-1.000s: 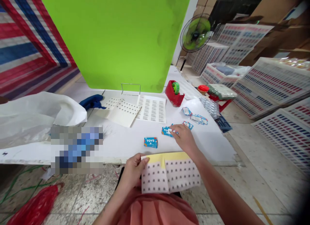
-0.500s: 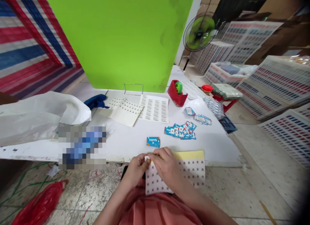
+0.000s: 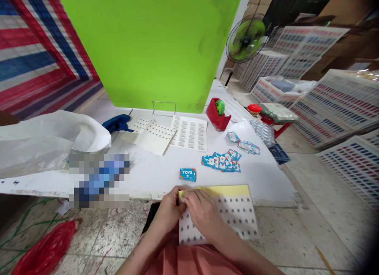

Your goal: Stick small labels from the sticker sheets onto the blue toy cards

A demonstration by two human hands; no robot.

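Observation:
A sticker sheet [image 3: 237,217] with rows of small dark printed squares and a yellow top strip lies at the table's front edge, its lower part over my lap. My left hand [image 3: 172,206] grips its upper left corner, thumb and fingers closed. Fingers bent and pinched together, my right hand [image 3: 203,208] is at the same corner, over the sheet; what sits between its fingertips is too small to make out. Just beyond the hands lies a small stack of blue cards [image 3: 188,174] marked TOYS. To its right, a loose pile of similar cards [image 3: 222,161] bears small white stickers.
More cards [image 3: 248,147] lie farther right. Behind are printed label sheets [image 3: 189,133], a red tape dispenser [image 3: 218,116], a wire stand [image 3: 164,108] and a dark blue cloth-like item [image 3: 118,123]. White plastic [image 3: 53,129] covers the left. A green board [image 3: 154,49] rises at the back.
The right hand's fingers have curled in more tightly near the sheet's left corner. More of the yellow strip shows there, and the sheet's lower edge sits slightly lower.

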